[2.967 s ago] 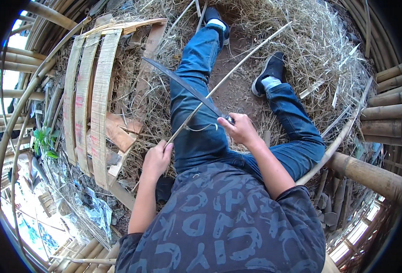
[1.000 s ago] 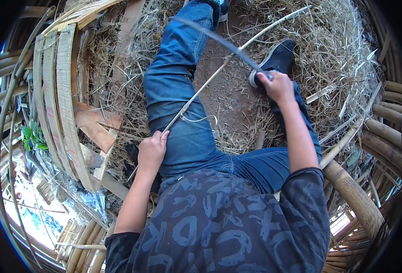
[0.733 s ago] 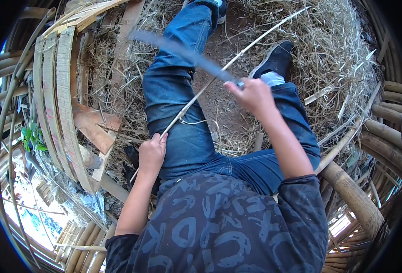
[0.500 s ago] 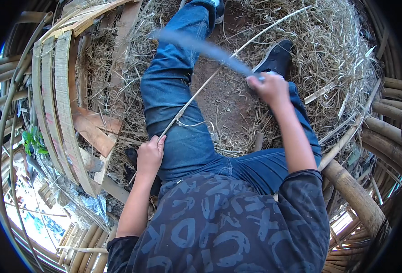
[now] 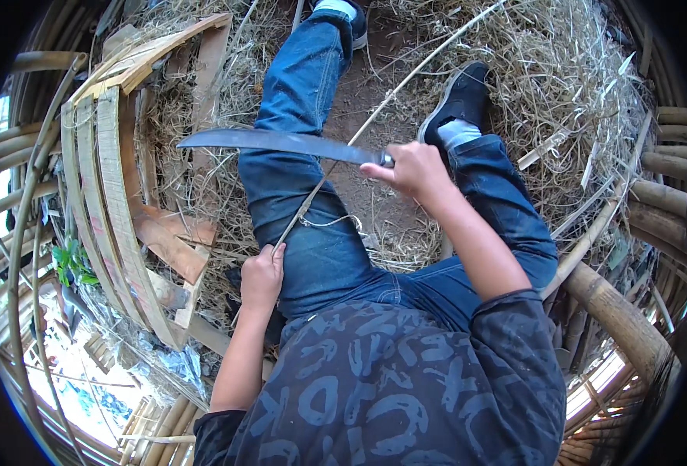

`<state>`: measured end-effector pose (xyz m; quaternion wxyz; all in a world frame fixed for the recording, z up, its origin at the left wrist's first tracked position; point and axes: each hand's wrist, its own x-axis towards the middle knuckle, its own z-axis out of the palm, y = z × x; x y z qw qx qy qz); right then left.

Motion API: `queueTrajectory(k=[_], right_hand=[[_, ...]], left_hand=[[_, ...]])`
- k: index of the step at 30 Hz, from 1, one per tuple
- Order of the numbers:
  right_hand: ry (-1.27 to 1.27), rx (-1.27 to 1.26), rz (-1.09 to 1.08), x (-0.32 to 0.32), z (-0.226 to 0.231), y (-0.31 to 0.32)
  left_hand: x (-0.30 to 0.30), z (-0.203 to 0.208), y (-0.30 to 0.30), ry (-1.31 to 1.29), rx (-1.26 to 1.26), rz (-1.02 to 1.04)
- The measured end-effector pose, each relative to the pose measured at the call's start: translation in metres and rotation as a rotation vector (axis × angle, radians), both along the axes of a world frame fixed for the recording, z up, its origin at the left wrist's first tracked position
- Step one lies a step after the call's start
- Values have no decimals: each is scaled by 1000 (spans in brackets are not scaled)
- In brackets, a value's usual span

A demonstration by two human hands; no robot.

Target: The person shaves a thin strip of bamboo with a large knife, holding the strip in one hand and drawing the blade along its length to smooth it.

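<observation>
My left hand [image 5: 262, 273] is closed round the near end of a long thin stick [image 5: 391, 96], which slants across my left thigh and away to the upper right. A curled sliver [image 5: 335, 222] hangs off the stick above my knee. My right hand [image 5: 415, 169] grips the handle of a machete [image 5: 281, 143], its fingers wrapped round it. The long grey blade points left and crosses over the stick and my left leg; whether it touches the stick I cannot tell. Part of the handle is hidden in my fist.
A slatted wooden crate [image 5: 110, 202] stands to my left, with broken boards inside. Dry straw [image 5: 545, 147] lies around the bare dirt [image 5: 390, 186] between my legs. At right is a thick bamboo pole [image 5: 619, 314], with a bamboo wall behind it. A green plant [image 5: 71, 262] shows at left.
The machete has swung nearer to me and turned more level, its tip moving left and down. My right hand has come left and nearer. The left hand keeps its hold on the stick.
</observation>
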<state>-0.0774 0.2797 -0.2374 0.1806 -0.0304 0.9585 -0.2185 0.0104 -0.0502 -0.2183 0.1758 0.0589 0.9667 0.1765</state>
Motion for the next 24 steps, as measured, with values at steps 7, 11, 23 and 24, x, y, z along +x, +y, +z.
queueTrajectory(k=[7,11,23,24], right_hand=[[44,96,-306,-15,-11,84],[23,-16,-275,-11,0,48],[114,161,-298,-11,-18,90],[122,99,-312,-10,-13,77]], left_hand=[[-3,11,10,26,-65,-7],[0,7,9,34,-74,8],[-3,4,12,31,-19,9],[-1,5,12,25,-7,28]])
